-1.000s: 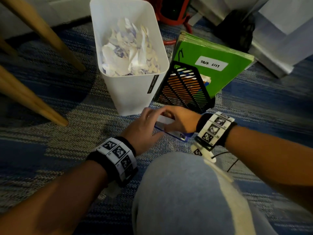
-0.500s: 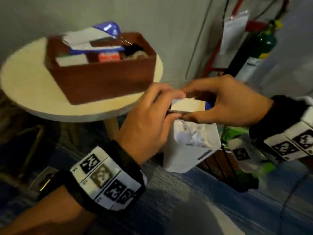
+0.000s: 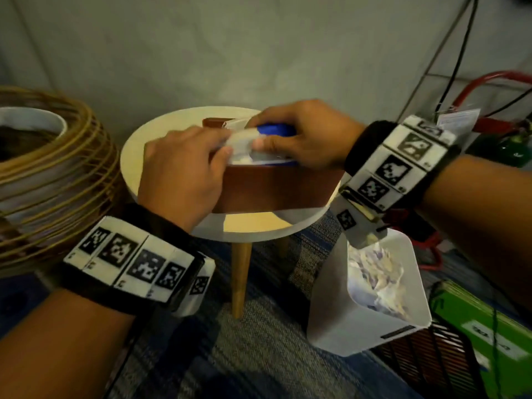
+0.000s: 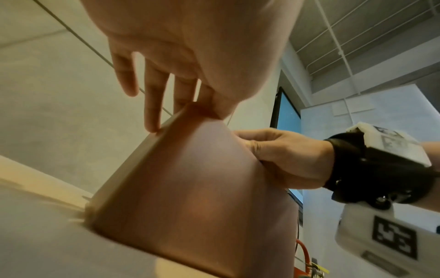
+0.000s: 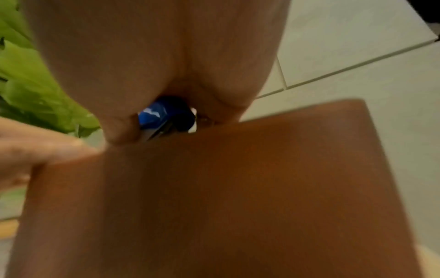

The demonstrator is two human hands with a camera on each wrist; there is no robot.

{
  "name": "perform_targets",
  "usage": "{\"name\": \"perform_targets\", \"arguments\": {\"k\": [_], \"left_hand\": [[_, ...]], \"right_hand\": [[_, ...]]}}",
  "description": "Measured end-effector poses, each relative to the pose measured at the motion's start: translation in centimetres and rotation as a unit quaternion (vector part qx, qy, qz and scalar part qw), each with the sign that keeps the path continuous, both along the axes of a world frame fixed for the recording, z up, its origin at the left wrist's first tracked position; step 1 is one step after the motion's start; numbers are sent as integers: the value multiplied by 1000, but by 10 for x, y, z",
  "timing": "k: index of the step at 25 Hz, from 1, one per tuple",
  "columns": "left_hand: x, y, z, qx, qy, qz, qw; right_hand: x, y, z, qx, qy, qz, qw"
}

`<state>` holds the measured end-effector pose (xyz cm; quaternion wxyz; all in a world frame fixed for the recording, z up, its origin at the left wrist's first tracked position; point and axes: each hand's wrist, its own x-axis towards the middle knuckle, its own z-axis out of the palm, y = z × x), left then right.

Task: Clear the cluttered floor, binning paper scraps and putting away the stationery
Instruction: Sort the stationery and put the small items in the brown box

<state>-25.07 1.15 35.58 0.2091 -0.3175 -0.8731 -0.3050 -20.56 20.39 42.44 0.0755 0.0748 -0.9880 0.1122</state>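
A brown box point(image 3: 273, 188) stands on a small round table point(image 3: 259, 226). Both hands are over its open top, holding a blue and white packet point(image 3: 273, 129). My right hand point(image 3: 256, 132) grips the blue end, thumb in front and fingers over the top. My left hand point(image 3: 224, 142) pinches the white end with thumb and forefinger. In the left wrist view its other fingers point(image 4: 152, 105) reach straight down to the box point(image 4: 190, 197) rim. The right wrist view shows the blue packet point(image 5: 164, 112) tucked in the palm just above the box point(image 5: 214, 188). The box's contents are hidden.
A white bin point(image 3: 359, 326) full of crumpled paper scraps point(image 3: 380, 272) stands on the carpet right of the table. A green folder point(image 3: 489, 326) and a black mesh organiser point(image 3: 426, 355) lie beyond it. A wicker basket point(image 3: 43, 182) is at left, a wall behind.
Both hands lifted the packet from the carpet by the bin up to the table, and now hold it down at the brown box's top. My view swung up from the floor.
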Motion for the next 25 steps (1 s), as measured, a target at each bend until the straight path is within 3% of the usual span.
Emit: {"name": "perform_targets", "arguments": {"k": [5, 8, 10, 12, 15, 17, 20, 23, 25], "left_hand": [[6, 3, -9, -96, -28, 43, 994], [6, 5, -4, -106, -13, 55, 993], [10, 6, 1, -121, -17, 58, 991], [20, 8, 1, -109, -6, 49, 993], [53, 25, -2, -21, 63, -76, 995], [80, 47, -13, 29, 68, -195, 978], [113, 79, -57, 24, -10, -302, 953], [136, 108, -108, -70, -129, -333, 931], [143, 121, -130, -167, -189, -320, 913]], "right_hand": [[-10, 8, -22, -40, -92, 39, 994], [1, 12, -23, 12, -93, 62, 994], [17, 18, -20, -8, -11, 44, 999], [39, 31, -20, -98, 104, 7, 990], [83, 75, -48, -200, 178, -112, 957], [113, 112, -87, -207, 122, -236, 942], [163, 156, -150, -50, -60, -398, 914], [205, 176, -201, -34, -186, -512, 838], [216, 178, -230, -82, -225, -528, 815]]}}
